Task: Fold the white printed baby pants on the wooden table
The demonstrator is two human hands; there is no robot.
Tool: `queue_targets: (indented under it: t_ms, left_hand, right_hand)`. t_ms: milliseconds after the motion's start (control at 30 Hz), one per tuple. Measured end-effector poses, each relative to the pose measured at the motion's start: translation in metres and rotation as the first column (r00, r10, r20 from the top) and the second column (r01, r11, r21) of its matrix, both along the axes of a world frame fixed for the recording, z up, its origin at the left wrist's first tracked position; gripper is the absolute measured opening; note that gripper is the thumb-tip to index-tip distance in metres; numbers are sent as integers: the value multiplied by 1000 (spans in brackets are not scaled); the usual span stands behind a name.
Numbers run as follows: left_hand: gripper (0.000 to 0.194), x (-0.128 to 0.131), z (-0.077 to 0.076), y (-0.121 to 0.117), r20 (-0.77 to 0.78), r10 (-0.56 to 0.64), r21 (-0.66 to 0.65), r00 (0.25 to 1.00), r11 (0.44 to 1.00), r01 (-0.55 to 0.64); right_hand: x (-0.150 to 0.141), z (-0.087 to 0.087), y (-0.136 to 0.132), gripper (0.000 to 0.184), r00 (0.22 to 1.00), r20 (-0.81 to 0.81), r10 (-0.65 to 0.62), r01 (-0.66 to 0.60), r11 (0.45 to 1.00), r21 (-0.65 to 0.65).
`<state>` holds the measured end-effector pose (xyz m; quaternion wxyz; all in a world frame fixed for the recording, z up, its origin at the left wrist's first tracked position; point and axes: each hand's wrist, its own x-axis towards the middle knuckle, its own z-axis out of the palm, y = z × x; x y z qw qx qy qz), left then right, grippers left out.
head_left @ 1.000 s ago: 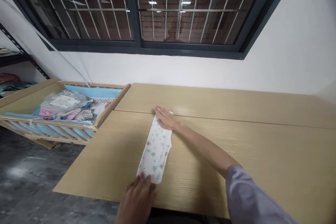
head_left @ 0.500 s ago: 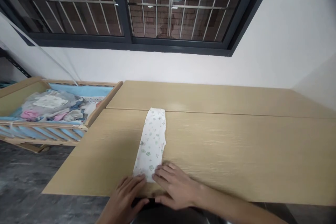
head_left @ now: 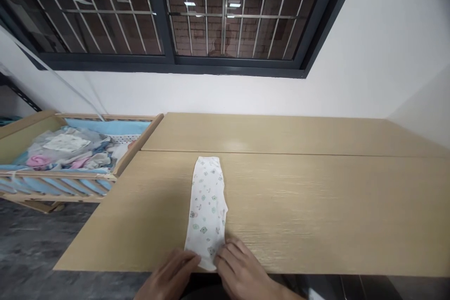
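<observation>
A pair of small white baby pants [head_left: 206, 206] with a green and grey print lies folded lengthwise on the wooden table [head_left: 316, 206]. Its narrow end points toward the wall and its wider end comes close to the table's front edge. My left hand [head_left: 170, 273] pinches the near left corner, thumb and fingers together. At the near right corner, my right hand [head_left: 242, 269] has its fingers curled onto the cloth. The fingertips partly cover both corners.
Left of the table stands a wooden crib [head_left: 140, 145] with a blue lining, holding a heap of clothes and a clear plastic bag [head_left: 66, 143]. A barred window [head_left: 168, 61] is set in the white wall behind. A pale pole [head_left: 66, 82] slants down to the crib.
My right hand has come back from the far end of the pants to the near right corner. Both hands now grip the near end, and the pants have shifted slightly toward me.
</observation>
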<state>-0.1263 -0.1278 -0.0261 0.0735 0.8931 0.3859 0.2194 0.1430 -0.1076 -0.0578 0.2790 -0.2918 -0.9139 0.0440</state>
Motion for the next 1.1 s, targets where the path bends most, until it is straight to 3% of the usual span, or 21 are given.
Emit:
queue_targets:
  t_ms: [133, 233, 333, 467, 567, 667, 800, 933, 1033, 1100]
  left_hand:
    - [35, 6, 19, 35, 173, 78, 41, 982, 995, -86]
    - [23, 15, 32, 78, 268, 145, 119, 952, 976, -182]
    - [20, 23, 45, 128, 278, 215, 97, 936, 963, -250]
    - [24, 32, 54, 198, 162, 420, -162, 893, 904, -396]
    - [26, 39, 46, 246, 105, 491, -255, 865, 854, -454]
    - [26, 44, 28, 280, 62, 514, -297, 856, 828, -476]
    - [27, 51, 9, 300, 9, 532, -320, 847, 804, -502]
    - [26, 56, 10, 302, -34, 527, -310, 849, 802, -510]
    - [30, 60, 22, 287, -53, 528, -247, 847, 815, -524]
    - [35, 63, 28, 261, -57, 538, -187, 841, 822, -538]
  right_hand:
    - [0, 40, 27, 21, 985, -114, -127, 90, 953, -288]
    - [-5, 52, 69, 19, 944, -247, -217, 114, 921, -371]
    - [-11, 49, 125, 20, 908, -324, -267, 125, 908, -400]
    - [-17, 35, 207, 24, 866, -342, -365, 186, 870, -457]
    - [-23, 21, 258, 20, 836, -302, -459, 253, 809, -530]
    - [-29, 7, 288, 13, 806, -253, -535, 325, 758, -566]
    - [-32, -7, 299, 12, 796, -209, -568, 373, 732, -570]
    - [-32, -10, 297, 15, 793, -158, -589, 419, 715, -560]
    - [-31, -3, 291, 22, 786, -144, -601, 444, 711, -546]
    - [-28, 9, 281, 32, 804, -163, -572, 431, 749, -502]
